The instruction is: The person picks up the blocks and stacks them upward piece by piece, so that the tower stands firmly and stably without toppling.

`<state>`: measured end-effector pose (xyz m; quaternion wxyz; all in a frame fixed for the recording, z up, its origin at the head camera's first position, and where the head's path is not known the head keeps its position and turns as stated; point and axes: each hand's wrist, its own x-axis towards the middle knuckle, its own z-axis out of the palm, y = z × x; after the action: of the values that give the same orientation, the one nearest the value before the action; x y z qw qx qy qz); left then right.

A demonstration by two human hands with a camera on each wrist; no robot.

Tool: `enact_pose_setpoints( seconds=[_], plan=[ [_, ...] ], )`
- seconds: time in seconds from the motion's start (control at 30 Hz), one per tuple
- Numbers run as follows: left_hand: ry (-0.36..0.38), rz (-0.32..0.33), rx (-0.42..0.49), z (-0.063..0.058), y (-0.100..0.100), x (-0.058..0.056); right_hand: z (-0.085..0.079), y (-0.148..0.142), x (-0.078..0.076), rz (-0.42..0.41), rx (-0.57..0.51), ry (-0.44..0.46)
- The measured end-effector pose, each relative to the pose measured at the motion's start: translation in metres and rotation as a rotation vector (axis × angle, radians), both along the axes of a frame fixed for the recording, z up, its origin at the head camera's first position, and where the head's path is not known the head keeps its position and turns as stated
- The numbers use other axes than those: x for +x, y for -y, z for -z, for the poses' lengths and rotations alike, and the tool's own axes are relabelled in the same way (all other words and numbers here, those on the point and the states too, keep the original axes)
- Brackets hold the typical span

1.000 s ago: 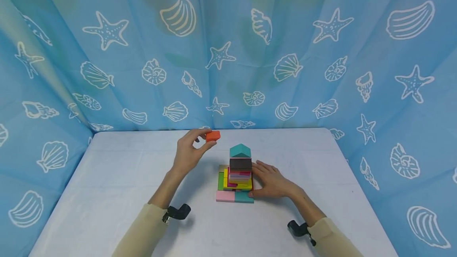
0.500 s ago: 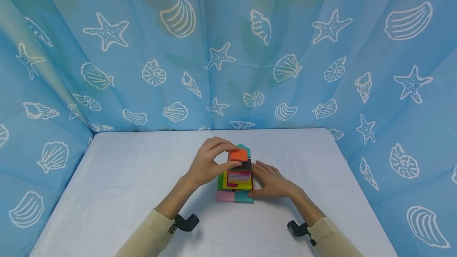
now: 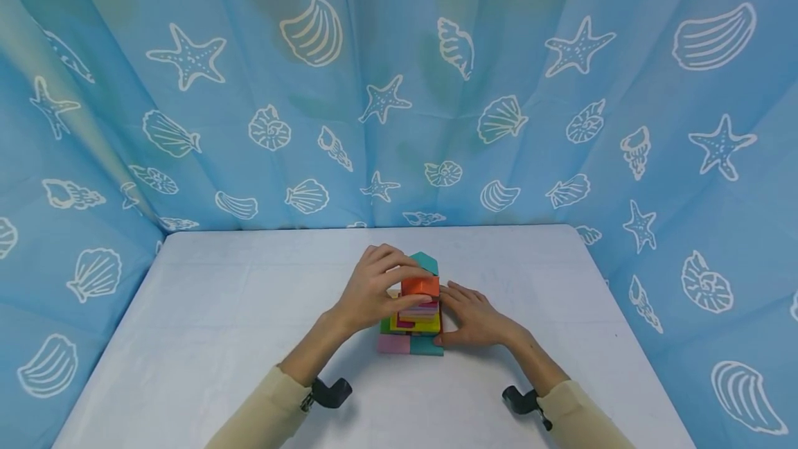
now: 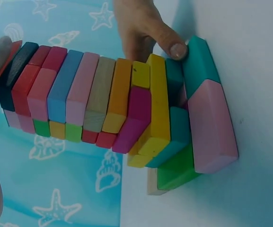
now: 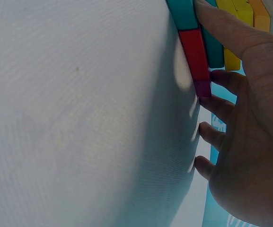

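A tall tower of coloured wooden blocks (image 4: 74, 90) stands on a wider base of flat-laid blocks, with a pink block (image 4: 214, 127) and a teal block (image 4: 201, 66) at its front. My left hand (image 3: 372, 289) pinches an orange block (image 3: 420, 287) between thumb and fingers at the tower's top, against the dark block (image 4: 16, 75). Whether it bears its full weight there I cannot tell. A teal pointed block (image 3: 426, 262) shows behind it. My right hand (image 3: 476, 317) rests on the table at the base's right side, its thumb touching the teal block and its fingers spread along the side.
A white-covered table (image 3: 249, 296) lies under the tower. Behind it and at both sides hangs a blue curtain (image 3: 386, 137) with shell and starfish prints. A dark camera mount is strapped to each wrist.
My left hand has carried the orange block rightward from the tower's left side and lowered it onto the top front. The right hand has stayed at the base.
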<state>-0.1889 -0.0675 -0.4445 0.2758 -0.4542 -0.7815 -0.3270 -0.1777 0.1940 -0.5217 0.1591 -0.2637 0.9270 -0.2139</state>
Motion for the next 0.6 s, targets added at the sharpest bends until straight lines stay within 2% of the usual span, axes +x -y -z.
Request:
enact_pose_setpoints(
  seconds=[0.17,0.33,0.47,0.6],
  plan=[
    [-0.009,-0.017,-0.020,-0.0005,-0.0026,0.0002,0.0021,-0.0010,-0.0005,-0.006,0.003,-0.010],
    [0.031,-0.029,-0.032,-0.0008,-0.0026,0.0011,0.0029,-0.0016,-0.0010,-0.011,-0.001,-0.021],
    [0.149,-0.028,-0.049,0.0005,-0.0030,-0.0005,0.0034,-0.0017,-0.0012,-0.004,-0.006,-0.011],
    [0.342,-0.020,-0.060,0.0038,-0.0039,-0.0040,0.0039,-0.0013,-0.0008,0.000,-0.007,0.003]
  ],
)
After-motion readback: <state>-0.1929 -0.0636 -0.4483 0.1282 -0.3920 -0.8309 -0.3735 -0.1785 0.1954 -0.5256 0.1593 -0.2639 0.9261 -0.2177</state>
